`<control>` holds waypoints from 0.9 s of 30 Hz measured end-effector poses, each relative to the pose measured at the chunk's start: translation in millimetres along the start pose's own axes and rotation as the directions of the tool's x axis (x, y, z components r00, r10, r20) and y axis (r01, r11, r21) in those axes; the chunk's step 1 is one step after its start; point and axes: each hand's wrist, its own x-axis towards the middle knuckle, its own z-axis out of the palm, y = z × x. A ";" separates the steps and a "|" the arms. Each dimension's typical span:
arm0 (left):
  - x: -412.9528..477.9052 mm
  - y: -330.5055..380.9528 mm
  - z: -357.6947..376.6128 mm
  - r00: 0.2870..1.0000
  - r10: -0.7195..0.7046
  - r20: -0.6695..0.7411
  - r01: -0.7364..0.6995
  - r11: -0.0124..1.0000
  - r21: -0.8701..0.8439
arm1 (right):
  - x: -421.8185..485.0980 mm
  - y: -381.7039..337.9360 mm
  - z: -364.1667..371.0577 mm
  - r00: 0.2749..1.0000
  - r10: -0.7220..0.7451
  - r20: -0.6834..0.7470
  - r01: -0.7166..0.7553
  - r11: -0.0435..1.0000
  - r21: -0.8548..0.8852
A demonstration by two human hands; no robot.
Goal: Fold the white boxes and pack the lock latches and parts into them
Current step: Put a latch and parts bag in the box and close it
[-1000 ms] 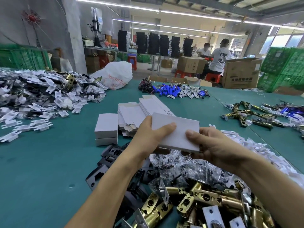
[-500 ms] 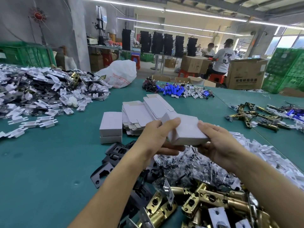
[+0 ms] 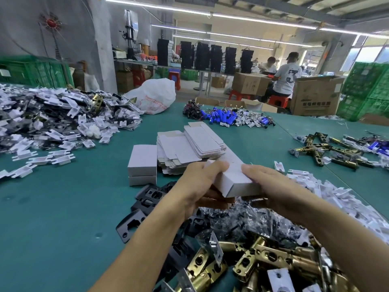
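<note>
Above glossy brass latches (image 3: pixel 259 260), left hand (image 3: pixel 197 186) and right hand (image 3: pixel 273 186) grip matte white rectangular cardboard box (image 3: pixel 235 180), flat blanks (image 3: pixel 189 146) beyond on green table (image 3: pixel 52 207).

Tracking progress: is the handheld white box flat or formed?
Formed: the white box shows top and side faces, gripped between left hand and right hand.

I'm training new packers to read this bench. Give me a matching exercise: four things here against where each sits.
Things:
1. lifted white cardboard box
2. stack of flat white carton blanks
3. heap of brass lock latches
4. pile of blue cylindrical cells
Places:
a. nearest the camera
b. between left hand and right hand
c. far side of the green table
d. beside two closed white boxes
Pairs: 1-b; 2-d; 3-a; 4-c.
</note>
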 end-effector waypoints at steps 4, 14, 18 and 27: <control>2.3 -1.6 1.4 0.993 0.035 -0.111 -0.038 0.999 -0.022 | -13.9 -7.6 -3.4 0.922 -0.365 0.130 0.386 0.832 -0.399; -1.7 10.6 6.2 0.974 0.194 -0.115 -0.165 0.960 0.225 | -11.2 -3.4 9.5 0.865 -0.420 0.275 0.468 0.873 -0.139; 2.2 5.4 -2.6 0.966 0.235 -0.107 -0.206 0.951 0.229 | -7.2 1.7 0.0 0.911 -0.360 0.202 0.333 0.930 0.157; 2.0 -7.4 -3.2 0.986 -0.160 0.044 0.150 0.972 0.180 | -0.6 1.8 4.8 0.803 -0.591 0.079 0.596 0.791 -0.139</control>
